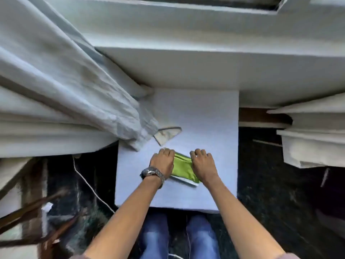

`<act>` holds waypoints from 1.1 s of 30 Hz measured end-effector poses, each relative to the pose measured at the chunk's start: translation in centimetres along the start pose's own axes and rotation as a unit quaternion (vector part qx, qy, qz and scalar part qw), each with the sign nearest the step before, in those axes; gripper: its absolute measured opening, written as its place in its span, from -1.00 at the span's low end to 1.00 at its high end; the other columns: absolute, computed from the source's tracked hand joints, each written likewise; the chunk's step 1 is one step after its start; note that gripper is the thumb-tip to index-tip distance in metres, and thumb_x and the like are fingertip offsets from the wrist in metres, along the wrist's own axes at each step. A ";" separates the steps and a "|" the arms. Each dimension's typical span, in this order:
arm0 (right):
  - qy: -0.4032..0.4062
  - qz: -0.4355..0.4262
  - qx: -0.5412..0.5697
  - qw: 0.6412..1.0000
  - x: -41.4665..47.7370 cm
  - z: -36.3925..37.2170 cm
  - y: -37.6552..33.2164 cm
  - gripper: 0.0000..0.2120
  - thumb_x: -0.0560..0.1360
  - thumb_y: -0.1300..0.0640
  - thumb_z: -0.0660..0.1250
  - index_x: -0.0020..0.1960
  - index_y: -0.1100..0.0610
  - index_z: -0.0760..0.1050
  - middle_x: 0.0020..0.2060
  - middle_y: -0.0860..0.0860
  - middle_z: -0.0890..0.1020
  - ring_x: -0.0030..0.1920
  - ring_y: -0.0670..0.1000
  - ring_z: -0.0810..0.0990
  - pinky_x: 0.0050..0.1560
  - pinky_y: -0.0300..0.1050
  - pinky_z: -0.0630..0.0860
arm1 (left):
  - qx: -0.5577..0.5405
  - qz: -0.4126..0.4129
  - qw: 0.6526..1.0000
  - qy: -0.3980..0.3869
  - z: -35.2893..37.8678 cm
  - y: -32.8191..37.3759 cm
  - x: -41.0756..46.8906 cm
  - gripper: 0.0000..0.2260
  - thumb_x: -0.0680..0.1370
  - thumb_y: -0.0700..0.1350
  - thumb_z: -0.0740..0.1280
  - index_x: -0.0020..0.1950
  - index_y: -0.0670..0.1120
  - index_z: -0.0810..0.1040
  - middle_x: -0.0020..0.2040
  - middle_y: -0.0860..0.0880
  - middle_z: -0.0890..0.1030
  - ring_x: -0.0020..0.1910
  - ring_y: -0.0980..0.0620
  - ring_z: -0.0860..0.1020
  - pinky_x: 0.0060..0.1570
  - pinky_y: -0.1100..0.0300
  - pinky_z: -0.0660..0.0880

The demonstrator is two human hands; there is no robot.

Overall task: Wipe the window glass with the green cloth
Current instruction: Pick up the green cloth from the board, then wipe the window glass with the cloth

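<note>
A green cloth [182,168] with a white edge lies on a small white table [205,118] below the window sill. My left hand [162,161], with a metal wristwatch, rests on the cloth's left end. My right hand [203,165] presses on its right end. Both hands have fingers curled down onto the cloth, and whether they grip it or only press it flat is unclear. The cloth's ends are hidden under the hands. Only a dark strip of the window [205,0] shows at the top edge.
A pale curtain [65,94] hangs from the left and drapes onto the table's left corner. A small clear triangular piece [167,134] lies by the curtain's tip. Another curtain [313,139] hangs at right. A white cable [87,184] runs over the dark floor. A wide white sill [205,62] lies beyond the table.
</note>
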State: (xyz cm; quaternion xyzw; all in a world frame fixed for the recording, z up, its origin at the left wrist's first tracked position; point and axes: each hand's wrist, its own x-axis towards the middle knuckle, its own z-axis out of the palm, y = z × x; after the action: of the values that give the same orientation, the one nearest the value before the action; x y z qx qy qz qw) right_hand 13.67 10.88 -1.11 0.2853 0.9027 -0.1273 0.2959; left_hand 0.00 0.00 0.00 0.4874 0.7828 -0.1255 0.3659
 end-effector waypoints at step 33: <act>0.397 -0.111 0.435 0.800 -9.6 -48.0 4.7 -0.69 0.50 0.49 0.36 0.11 0.18 0.68 -0.07 0.01 0.72 -0.03 -0.05 0.68 0.07 -0.09 0.62 | -0.519 0.141 0.805 0.250 -36.9 4.1 -12.5 -0.71 0.50 0.06 0.38 0.11 -0.08 0.55 -0.07 -0.05 0.70 -0.16 0.15 0.58 -0.07 0.04 0.58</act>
State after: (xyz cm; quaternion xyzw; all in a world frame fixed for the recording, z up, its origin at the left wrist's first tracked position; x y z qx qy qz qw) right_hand 0.65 29.55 42.46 0.3074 0.8163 -0.4142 -0.2601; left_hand -9.94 14.03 35.22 0.3447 0.7180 0.4788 0.3693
